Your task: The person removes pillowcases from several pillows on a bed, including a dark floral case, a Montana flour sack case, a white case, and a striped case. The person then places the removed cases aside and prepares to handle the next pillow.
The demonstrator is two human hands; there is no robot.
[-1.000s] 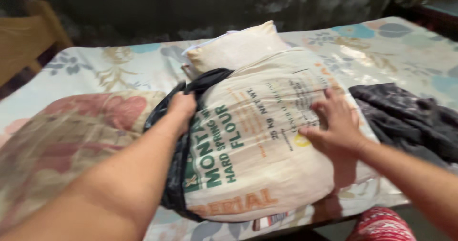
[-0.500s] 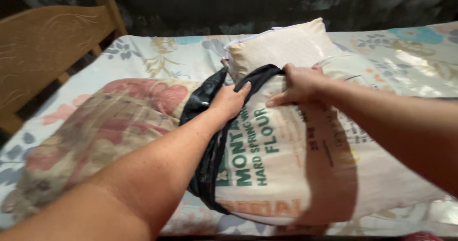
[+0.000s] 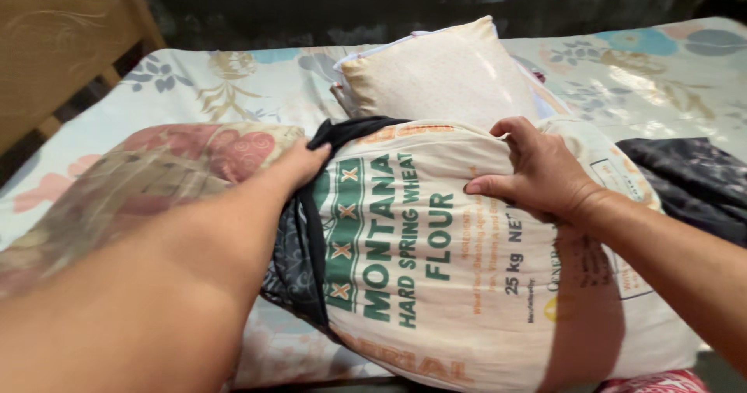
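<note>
A stuffed cream sack-cloth pillow cover (image 3: 436, 284) with green and orange print lies across the bed in front of me. A black patterned pillow (image 3: 299, 261) sticks out of its left open end. My left hand (image 3: 299, 163) presses on the black pillow at the cover's mouth, fingers together. My right hand (image 3: 537, 171) grips the cover's upper edge, pinching the cloth between thumb and fingers.
A floral sheet (image 3: 194, 89) covers the bed. A pink floral pillow (image 3: 148, 175) lies at left, a cream pillow (image 3: 436, 70) behind the sack cover, a dark cloth (image 3: 692, 183) at right. A wooden headboard (image 3: 54, 58) stands at far left.
The sack cover has been pulled further left over the black pillow, which shows less. My right hand shifted right along the top edge; my left hand stays at the mouth.
</note>
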